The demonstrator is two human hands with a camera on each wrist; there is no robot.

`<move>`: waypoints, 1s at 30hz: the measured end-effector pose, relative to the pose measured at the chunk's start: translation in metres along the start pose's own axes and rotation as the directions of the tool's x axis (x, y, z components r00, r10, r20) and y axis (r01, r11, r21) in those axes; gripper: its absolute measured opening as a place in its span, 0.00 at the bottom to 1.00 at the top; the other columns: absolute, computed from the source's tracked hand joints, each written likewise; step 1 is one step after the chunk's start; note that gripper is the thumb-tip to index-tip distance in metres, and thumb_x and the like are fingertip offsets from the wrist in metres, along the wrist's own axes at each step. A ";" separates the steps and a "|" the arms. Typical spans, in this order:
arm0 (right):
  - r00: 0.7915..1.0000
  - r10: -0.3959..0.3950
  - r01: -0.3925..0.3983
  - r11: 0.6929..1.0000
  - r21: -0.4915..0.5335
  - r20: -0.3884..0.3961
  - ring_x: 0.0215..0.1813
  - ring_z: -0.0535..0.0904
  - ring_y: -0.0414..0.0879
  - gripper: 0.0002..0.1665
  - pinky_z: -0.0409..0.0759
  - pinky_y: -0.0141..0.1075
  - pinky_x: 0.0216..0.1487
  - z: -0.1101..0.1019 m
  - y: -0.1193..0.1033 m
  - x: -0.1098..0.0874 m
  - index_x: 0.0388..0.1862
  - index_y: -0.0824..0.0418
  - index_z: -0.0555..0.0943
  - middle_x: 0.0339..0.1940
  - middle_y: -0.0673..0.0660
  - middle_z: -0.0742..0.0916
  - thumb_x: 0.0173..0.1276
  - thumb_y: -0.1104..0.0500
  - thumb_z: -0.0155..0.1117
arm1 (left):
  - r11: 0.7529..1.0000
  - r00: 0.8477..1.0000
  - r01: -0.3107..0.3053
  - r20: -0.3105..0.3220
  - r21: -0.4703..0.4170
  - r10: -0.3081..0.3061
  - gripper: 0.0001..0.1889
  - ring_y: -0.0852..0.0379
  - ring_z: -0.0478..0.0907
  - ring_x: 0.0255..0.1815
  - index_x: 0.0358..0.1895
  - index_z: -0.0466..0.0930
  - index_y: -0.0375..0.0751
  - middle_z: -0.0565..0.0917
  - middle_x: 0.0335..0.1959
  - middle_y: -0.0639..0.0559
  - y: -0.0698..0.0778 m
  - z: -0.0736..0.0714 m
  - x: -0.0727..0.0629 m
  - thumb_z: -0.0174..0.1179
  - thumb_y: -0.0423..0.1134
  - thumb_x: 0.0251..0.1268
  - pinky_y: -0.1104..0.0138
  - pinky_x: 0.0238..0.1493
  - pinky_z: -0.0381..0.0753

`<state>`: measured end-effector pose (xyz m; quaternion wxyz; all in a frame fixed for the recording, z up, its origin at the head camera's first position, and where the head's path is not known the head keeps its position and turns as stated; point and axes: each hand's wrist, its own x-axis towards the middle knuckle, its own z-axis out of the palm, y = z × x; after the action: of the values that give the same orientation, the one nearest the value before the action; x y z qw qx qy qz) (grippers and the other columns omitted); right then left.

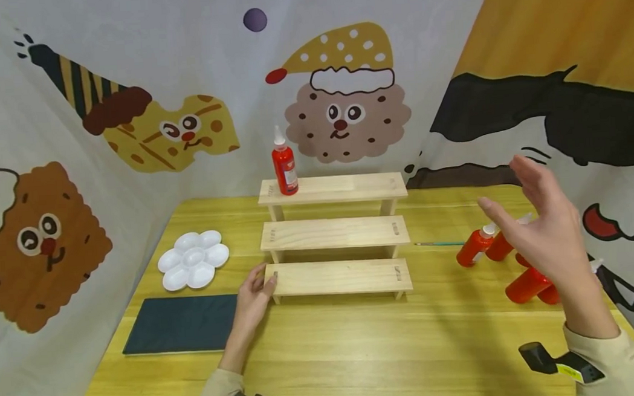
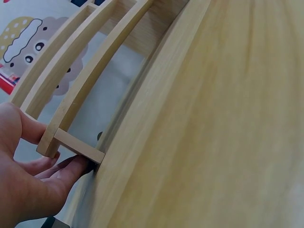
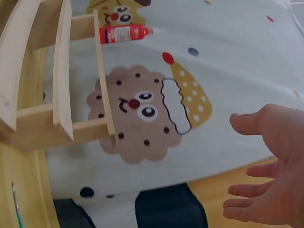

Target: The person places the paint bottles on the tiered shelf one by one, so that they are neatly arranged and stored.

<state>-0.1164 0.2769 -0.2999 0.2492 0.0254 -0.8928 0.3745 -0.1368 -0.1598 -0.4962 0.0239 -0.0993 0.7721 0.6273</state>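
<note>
A three-step wooden display shelf (image 1: 338,277) stands in the middle of the table. At the left end of its lowest step, my left hand (image 1: 253,299) grips the board, with the thumb on top and the other fingers around the end. The left wrist view has this hand (image 2: 33,175) close at the step's corner and leg. One red bottle with a white nozzle (image 1: 285,169) stands upright on the left of the top step. My right hand (image 1: 548,232) is raised in the air on the right, thumb and fingers spread, holding nothing. Below and behind it are several red bottles (image 1: 474,248).
A white flower-shaped palette (image 1: 193,260) lies on the left of the table (image 1: 359,353), with a dark rectangular board (image 1: 180,324) in front of it. A thin brush (image 1: 438,244) lies right of the shelf. Behind everything hangs a printed cloth (image 1: 204,41).
</note>
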 end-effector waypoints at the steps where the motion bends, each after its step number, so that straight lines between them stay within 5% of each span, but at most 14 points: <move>1: 1.000 0.010 -0.010 1.000 -0.003 -0.008 0.80 0.62 0.40 0.47 0.56 0.25 0.77 -0.002 0.003 -0.002 0.81 0.41 0.59 0.80 0.52 0.68 0.68 0.57 0.71 | 1.000 1.000 0.003 -0.001 0.000 -0.003 0.28 0.33 0.73 0.69 0.76 0.64 0.40 0.74 0.69 0.29 0.000 0.000 0.000 0.56 0.40 0.77 0.44 0.67 0.73; 13: 0.980 0.187 -0.191 0.980 -0.056 -0.060 0.84 0.55 0.50 0.45 0.49 0.32 0.81 -0.022 0.039 -0.026 0.83 0.48 0.54 0.83 0.59 0.63 0.73 0.55 0.65 | 1.000 1.000 0.015 0.002 -0.005 -0.015 0.29 0.34 0.73 0.69 0.77 0.63 0.41 0.74 0.69 0.29 -0.002 0.001 0.001 0.57 0.39 0.76 0.45 0.68 0.73; 30: 0.894 0.447 -0.449 0.893 -0.040 -0.038 0.84 0.53 0.57 0.45 0.50 0.43 0.82 -0.023 0.091 -0.061 0.84 0.47 0.51 0.83 0.63 0.59 0.76 0.49 0.61 | 1.000 1.000 0.006 -0.005 -0.011 -0.006 0.29 0.36 0.76 0.66 0.76 0.64 0.40 0.76 0.67 0.30 -0.002 0.002 0.002 0.57 0.38 0.77 0.49 0.64 0.76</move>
<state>-0.0746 0.3494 -0.3743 0.1693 -0.1921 -0.8798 0.4006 -0.1382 -0.1585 -0.4984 0.0234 -0.1033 0.7684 0.6311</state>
